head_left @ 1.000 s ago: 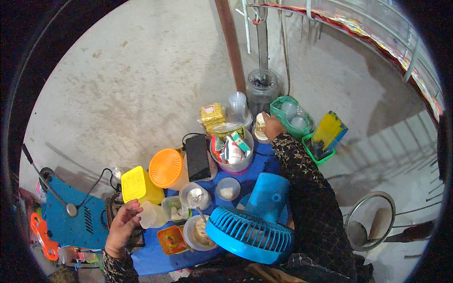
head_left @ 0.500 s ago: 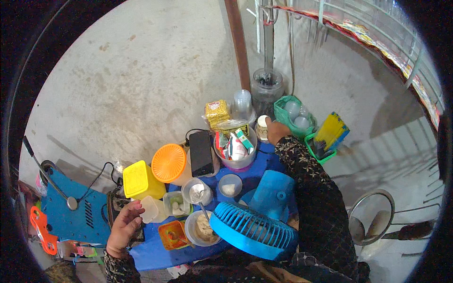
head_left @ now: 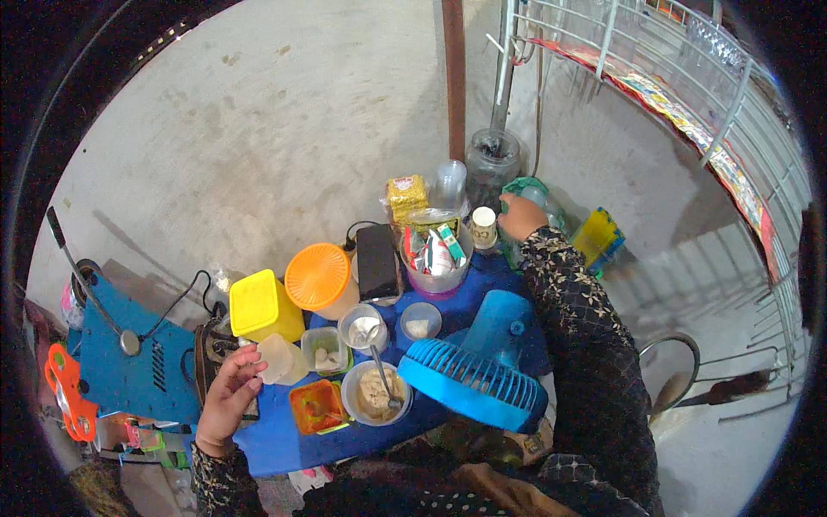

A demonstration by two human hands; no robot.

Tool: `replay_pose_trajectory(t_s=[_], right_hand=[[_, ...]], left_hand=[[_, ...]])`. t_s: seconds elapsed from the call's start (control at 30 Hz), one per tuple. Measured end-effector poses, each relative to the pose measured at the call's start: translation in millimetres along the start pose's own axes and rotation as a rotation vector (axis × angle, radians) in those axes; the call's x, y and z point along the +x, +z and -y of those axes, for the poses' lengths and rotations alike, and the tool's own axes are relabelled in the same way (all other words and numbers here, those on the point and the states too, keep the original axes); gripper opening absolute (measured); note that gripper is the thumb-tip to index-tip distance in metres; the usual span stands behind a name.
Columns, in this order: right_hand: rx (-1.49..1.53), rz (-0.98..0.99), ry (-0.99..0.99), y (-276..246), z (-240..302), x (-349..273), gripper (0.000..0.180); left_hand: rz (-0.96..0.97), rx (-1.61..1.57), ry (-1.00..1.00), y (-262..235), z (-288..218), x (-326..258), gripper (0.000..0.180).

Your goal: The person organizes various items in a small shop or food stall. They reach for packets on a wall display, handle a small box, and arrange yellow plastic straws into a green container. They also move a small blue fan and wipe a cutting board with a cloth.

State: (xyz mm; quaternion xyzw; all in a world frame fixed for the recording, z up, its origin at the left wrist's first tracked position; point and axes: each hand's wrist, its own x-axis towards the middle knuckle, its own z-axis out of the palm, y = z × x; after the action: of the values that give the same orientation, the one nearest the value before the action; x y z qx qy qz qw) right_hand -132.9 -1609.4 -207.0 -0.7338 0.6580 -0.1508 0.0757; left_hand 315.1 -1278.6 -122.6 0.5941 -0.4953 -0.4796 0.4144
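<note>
My left hand [head_left: 228,398] hovers at the table's left edge, fingers loosely curved and thumb apart. Its fingertips are beside a translucent plastic container [head_left: 282,360]; whether they touch it I cannot tell. At the back right, my right hand [head_left: 523,217] has its fingers closed at the near rim of a green plastic bag [head_left: 556,205]. Clear plastic cups [head_left: 534,196] show inside the bag; the hand covers part of it. Just left of that hand stands a small jar-like container with a white top [head_left: 484,228]. A blue fan [head_left: 474,379] sits below my right forearm.
On the blue table [head_left: 280,444] are a yellow-lidded box [head_left: 256,303], an orange-lidded tub [head_left: 317,276], a phone [head_left: 378,261], a bowl of packets [head_left: 437,273] and a tub of pale paste with a spoon [head_left: 370,395]. A wire rack [head_left: 607,39] overhangs the upper right.
My right hand has moved off the white-topped container to the green bag. My left hand stays beside the translucent container. The whole view has shifted slightly.
</note>
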Motion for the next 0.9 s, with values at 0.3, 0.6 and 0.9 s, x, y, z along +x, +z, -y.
replay_pose_trajectory(t_s=[0.3,0.6,0.9], right_hand=[[0.116,0.028,0.034,-54.9,16.3,-30.9,0.036],[0.182,0.127,-0.038,-96.6,76.1,-100.6,0.037],[0.127,0.246,-0.077,-116.7,106.7,-154.4,0.038]], left_hand=[[-0.027,-0.126,0.060,-22.3,26.6,-20.4,0.040],[-0.042,-0.286,0.042,-59.3,73.8,-58.8,0.038],[0.203,-0.314,0.092,-50.5,78.6,-56.5,0.036]])
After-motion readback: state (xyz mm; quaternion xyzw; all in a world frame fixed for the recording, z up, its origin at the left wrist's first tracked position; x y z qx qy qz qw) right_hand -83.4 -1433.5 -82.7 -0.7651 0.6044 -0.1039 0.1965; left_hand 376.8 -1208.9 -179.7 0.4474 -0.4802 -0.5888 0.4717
